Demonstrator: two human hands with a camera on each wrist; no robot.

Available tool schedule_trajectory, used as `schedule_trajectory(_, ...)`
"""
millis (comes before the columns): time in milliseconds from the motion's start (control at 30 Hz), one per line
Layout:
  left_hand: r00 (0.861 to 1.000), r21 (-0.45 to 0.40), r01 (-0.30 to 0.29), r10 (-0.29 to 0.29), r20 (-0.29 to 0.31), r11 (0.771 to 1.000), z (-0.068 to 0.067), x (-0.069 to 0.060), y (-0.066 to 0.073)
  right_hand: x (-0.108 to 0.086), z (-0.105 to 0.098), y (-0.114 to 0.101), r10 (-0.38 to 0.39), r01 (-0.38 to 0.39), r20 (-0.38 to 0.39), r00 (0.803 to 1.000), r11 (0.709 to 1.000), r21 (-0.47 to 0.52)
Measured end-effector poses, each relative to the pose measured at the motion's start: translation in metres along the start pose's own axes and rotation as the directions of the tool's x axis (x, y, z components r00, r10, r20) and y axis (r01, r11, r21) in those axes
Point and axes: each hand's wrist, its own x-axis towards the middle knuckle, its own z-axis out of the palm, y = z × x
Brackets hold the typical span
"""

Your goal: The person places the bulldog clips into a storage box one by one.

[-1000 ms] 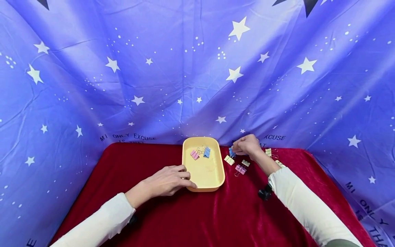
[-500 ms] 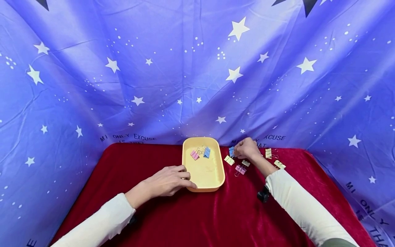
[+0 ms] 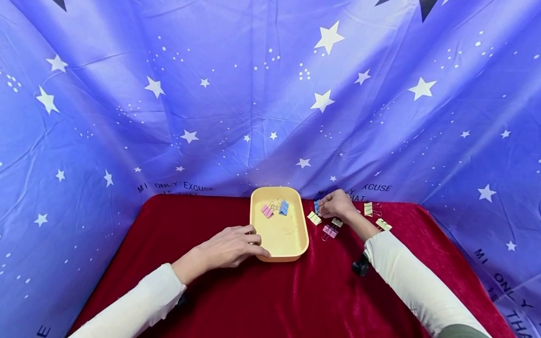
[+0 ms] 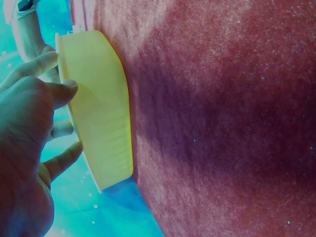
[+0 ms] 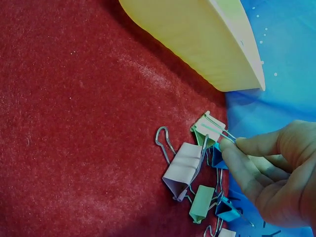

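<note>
My left hand (image 3: 231, 246) holds the near left corner of a yellow plastic box (image 3: 305, 225), fingers at its rim; the left wrist view shows fingertips against its outer wall (image 4: 103, 113). Inside lie a pink binder clip (image 3: 267, 211) and a blue binder clip (image 3: 283, 208). Right of the box, my right hand (image 3: 337, 204) pinches the wire handle of a yellow binder clip (image 5: 210, 129) between thumb and finger. That clip (image 3: 314, 218) is on the cloth. A blue binder clip (image 3: 316, 206) is partly hidden by the hand. A larger pink binder clip (image 5: 182, 165) lies close by.
A small yellow binder clip (image 3: 336, 222) lies beside the pink one. Two more yellow binder clips (image 3: 368, 209) lie farther right, near the right forearm. Red cloth (image 3: 321, 291) covers the table, and a blue star-printed curtain (image 3: 270, 103) rises along its back and sides.
My right hand has shifted slightly and its sleeve has drawn back, uncovering a yellow binder clip at the right. The left hand and the box stay in place.
</note>
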Motion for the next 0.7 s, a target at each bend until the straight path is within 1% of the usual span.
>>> schedule_trajectory(233, 1.000, 0.001, 0.004, -0.004, 0.004, 1.000, -0.001, 0.000, 0.001, -0.007, -0.002, -0.002, -0.006, 0.003, 0.056, 0.998, 0.998, 0.062)
schedule_trajectory(433, 1.000, 0.003, 0.005, -0.005, -0.004, 1.000, -0.001, 0.001, 0.001, -0.007, -0.008, -0.003, -0.018, 0.001, 0.109, 0.994, 0.987, 0.160)
schedule_trajectory(700, 1.000, -0.021, 0.004, -0.004, 0.012, 1.000, -0.002, 0.001, 0.000, -0.007, -0.019, -0.007, 0.014, -0.032, 0.087, 0.996, 0.976, 0.213)
